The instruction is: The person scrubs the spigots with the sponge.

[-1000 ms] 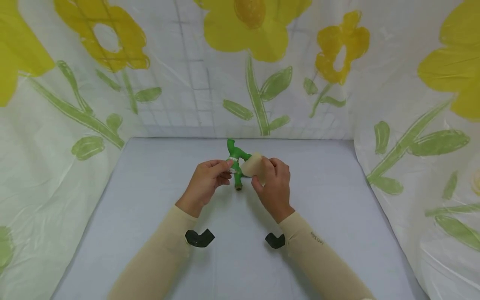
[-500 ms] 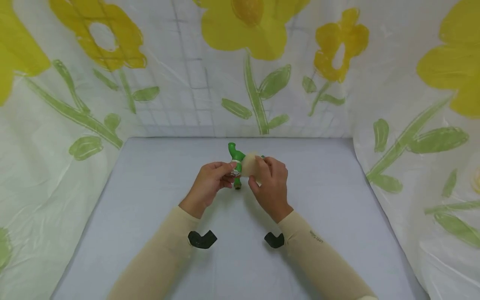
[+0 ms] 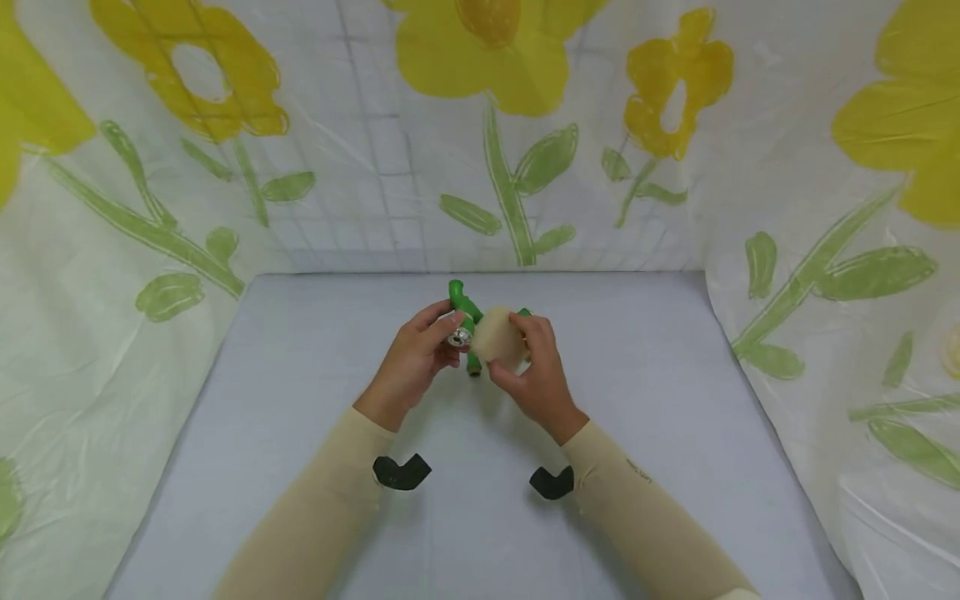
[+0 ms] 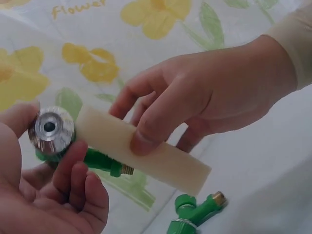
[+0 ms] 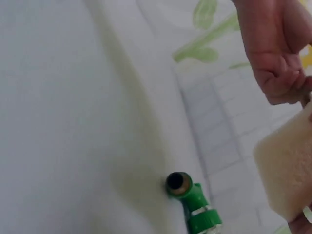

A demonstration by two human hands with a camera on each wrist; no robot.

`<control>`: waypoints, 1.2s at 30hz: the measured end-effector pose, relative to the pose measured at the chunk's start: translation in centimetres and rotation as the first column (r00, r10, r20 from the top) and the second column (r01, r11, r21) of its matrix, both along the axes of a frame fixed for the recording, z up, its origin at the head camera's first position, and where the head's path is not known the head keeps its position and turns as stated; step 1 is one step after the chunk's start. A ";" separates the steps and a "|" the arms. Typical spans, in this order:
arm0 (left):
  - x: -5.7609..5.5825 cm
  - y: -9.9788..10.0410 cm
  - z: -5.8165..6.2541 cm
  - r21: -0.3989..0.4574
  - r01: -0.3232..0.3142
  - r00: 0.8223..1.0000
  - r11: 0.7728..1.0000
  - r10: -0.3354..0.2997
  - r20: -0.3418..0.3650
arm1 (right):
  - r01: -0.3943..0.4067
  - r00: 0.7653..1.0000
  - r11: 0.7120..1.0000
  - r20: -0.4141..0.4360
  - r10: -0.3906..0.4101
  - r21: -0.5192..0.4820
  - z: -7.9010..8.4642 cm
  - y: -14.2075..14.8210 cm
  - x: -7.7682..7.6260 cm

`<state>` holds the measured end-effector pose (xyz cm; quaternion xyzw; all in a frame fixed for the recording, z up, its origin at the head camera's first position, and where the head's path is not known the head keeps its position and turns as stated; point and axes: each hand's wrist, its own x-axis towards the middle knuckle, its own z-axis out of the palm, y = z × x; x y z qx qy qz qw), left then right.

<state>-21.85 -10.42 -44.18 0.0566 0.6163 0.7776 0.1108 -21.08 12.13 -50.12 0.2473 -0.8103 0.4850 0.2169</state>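
Observation:
My left hand (image 3: 412, 358) holds a green tap (image 3: 461, 327) with a chrome end, its round hole facing the camera in the left wrist view. That tap's threaded brass stub (image 4: 127, 169) points right there. A cream sponge block (image 3: 497, 337) is pinched between thumb and fingers of my right hand (image 3: 542, 371). In the left wrist view one end of the sponge (image 4: 146, 156) overlaps the tap's chrome end (image 4: 51, 127). Below the hands, a second green tap (image 5: 200, 212) with a brown-rimmed opening lies close to the table. The sponge partly hides both taps in the head view.
The pale table (image 3: 465, 525) runs back to a white sheet (image 3: 330, 217) printed with yellow flowers. The same sheeting hangs at both sides. A black curved piece (image 3: 402, 472) sits at the left wrist and another black piece (image 3: 552, 482) at the right.
My left hand has turned the tap so its chrome end faces up toward the head camera. The right hand has brought the sponge slightly left and turned its broad face to view.

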 end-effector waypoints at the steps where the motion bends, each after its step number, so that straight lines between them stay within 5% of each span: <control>1: 0.0 -0.1 0.0 0.009 0.016 1.000 1.000 -0.015 -0.018 | -0.018 0.999 1.000 0.033 0.018 -0.025 0.2 -0.1 0.1; 6: 0.0 -0.8 0.4 0.025 0.130 0.985 0.991 -0.126 -0.115 | -0.113 0.970 0.977 0.193 0.148 -0.181 0.6 -0.5 0.5; 11: -0.3 -1.7 0.2 -0.106 0.149 0.973 0.983 -0.165 -0.164 | -0.217 0.894 0.923 0.315 0.319 -0.318 1.1 -0.5 0.8; 15: -0.3 -1.4 -0.4 -0.035 0.113 0.974 0.993 -0.118 -0.192 | -0.228 0.842 0.871 0.361 0.401 -0.435 1.7 -0.4 0.7; 21: 0.0 -0.5 -0.9 0.178 0.019 0.984 0.984 0.013 -0.178 | -0.189 0.822 0.813 0.364 0.438 -0.551 2.5 -0.2 0.8; 24: 0.2 -0.2 -0.9 0.173 0.009 0.981 0.985 0.024 -0.190 | -0.193 0.850 0.826 0.330 0.411 -0.530 2.6 -0.2 0.9; 30: 0.5 0.3 -1.1 -0.056 -0.118 0.969 0.991 0.103 -0.223 | -0.071 0.985 0.960 0.132 0.110 -0.272 3.3 -0.9 1.4; 33: 0.7 0.6 -1.3 -0.179 -0.153 0.958 0.972 0.102 -0.267 | 0.026 1.000 0.985 0.015 -0.024 -0.173 4.0 -1.2 1.6; 36: 0.9 0.8 -1.3 -0.276 -0.153 0.929 0.949 0.042 -0.369 | 0.092 0.992 0.989 -0.080 -0.101 -0.116 4.7 -1.3 1.5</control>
